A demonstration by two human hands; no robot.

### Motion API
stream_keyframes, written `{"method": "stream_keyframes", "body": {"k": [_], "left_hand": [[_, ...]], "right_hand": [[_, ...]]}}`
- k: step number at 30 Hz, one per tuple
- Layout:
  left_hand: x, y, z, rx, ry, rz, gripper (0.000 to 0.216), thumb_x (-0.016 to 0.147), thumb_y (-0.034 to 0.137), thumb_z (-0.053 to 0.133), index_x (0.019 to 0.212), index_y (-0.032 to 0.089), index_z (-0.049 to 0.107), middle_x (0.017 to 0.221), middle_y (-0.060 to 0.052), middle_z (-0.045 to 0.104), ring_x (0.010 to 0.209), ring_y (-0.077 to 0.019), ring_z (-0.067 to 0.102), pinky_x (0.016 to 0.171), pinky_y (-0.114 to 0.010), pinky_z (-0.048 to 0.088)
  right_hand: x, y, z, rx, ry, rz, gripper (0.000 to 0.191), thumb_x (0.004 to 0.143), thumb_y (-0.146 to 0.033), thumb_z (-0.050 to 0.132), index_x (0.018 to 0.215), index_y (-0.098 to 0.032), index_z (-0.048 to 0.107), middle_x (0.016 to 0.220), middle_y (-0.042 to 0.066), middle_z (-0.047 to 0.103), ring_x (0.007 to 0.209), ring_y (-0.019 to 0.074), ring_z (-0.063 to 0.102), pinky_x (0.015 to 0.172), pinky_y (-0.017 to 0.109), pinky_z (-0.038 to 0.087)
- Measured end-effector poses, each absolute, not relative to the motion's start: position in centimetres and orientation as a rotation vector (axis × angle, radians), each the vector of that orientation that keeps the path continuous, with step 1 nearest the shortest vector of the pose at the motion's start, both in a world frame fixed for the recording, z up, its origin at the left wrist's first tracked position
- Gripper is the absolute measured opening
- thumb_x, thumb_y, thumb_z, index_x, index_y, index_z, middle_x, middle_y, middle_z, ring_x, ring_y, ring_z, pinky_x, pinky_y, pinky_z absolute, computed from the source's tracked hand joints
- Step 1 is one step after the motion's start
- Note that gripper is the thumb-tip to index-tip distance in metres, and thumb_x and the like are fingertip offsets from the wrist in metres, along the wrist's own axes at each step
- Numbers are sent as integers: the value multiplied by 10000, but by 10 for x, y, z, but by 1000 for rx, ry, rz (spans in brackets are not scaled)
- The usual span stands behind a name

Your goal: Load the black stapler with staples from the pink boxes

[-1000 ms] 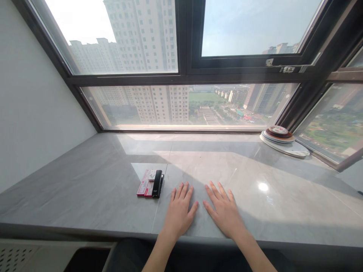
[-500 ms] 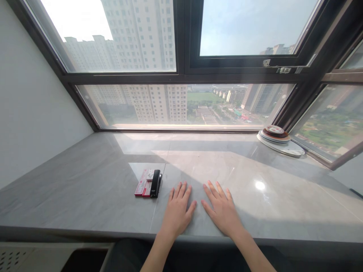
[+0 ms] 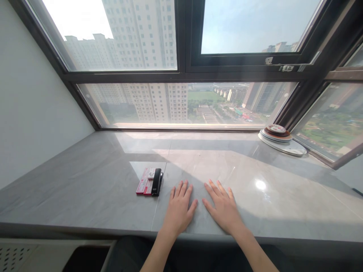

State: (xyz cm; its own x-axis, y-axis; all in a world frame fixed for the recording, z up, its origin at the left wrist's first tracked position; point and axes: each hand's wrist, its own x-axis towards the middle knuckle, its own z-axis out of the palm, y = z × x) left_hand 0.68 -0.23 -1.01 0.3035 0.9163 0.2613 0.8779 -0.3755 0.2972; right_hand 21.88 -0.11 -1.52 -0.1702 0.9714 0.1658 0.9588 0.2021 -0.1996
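My left hand (image 3: 179, 207) lies flat, palm down, on the grey stone-look sill (image 3: 93, 204), fingers slightly apart and nothing in them. Beside it, thumbs facing each other across a small gap, my right hand (image 3: 222, 207) rests the same way with its fingers spread. A black stapler (image 3: 156, 182) sits to the left of my left hand, not touched by it. Against the stapler's left side are small red-and-white boxes (image 3: 143, 184), with a smaller whitish box (image 3: 151, 173) near their far end.
A stack of plates and round mats (image 3: 276, 134) stands in the far right corner by the window frame (image 3: 198, 130). A white wall (image 3: 34, 105) bounds the left side. A thin dark object (image 3: 357, 192) shows at the right edge. The sill's front edge (image 3: 85, 227) runs before me.
Both hands stay in place on the sill. The whole view has shifted very slightly; the stapler and boxes lie as before.
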Motion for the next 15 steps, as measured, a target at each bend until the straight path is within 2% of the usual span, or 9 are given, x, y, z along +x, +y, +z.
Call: {"method": "stream_keyframes", "body": {"k": [4,6,8,10,13,15], "left_hand": [[8,-2,-10,2452,1709,601,546,1049,436,406,1575,290,385,1685,-60,306,1567,-314,233,1256,-589,214],[9,-1,-10,2464,1692,594,567,1041,412,422,1589,281,359,1684,-67,307,1569,-323,223,1257,-596,208],[9,0,-12,2490,1665,583,616,1019,359,458,1612,297,305,1686,-53,304,1575,-329,202,1267,-603,182],[8,1,-16,2508,1648,573,654,1003,305,470,1623,326,267,1682,-24,316,1582,-325,187,1284,-602,141],[5,2,-23,2499,1616,545,579,1040,285,393,1610,316,294,1680,0,320,1583,-278,205,1310,-533,164],[1,3,-26,2514,1524,497,528,1065,292,341,1592,300,329,1688,7,300,1580,-245,225,1308,-490,217]], "right_hand": [[198,10,-5,-1924,-2022,144,482,1016,-518,411,1429,-327,569,1549,66,506,1470,354,354,1211,665,96],[176,20,6,-1887,-1960,226,447,1014,-512,435,1341,-277,628,1429,108,593,1357,352,469,1206,660,92],[144,32,20,-1711,-1989,354,446,1019,-510,447,1361,-273,607,1377,99,617,1300,320,508,1211,604,136],[106,45,33,-1510,-2049,472,526,1005,-551,476,1443,-265,535,1406,98,587,1316,302,485,1194,519,218],[48,66,48,-1468,-2100,663,701,954,-696,479,1481,-234,470,1416,125,553,1286,327,483,1090,503,335],[20,79,53,-1509,-2163,667,758,936,-721,483,1466,-180,461,1423,169,528,1292,354,462,1055,520,348]]}}
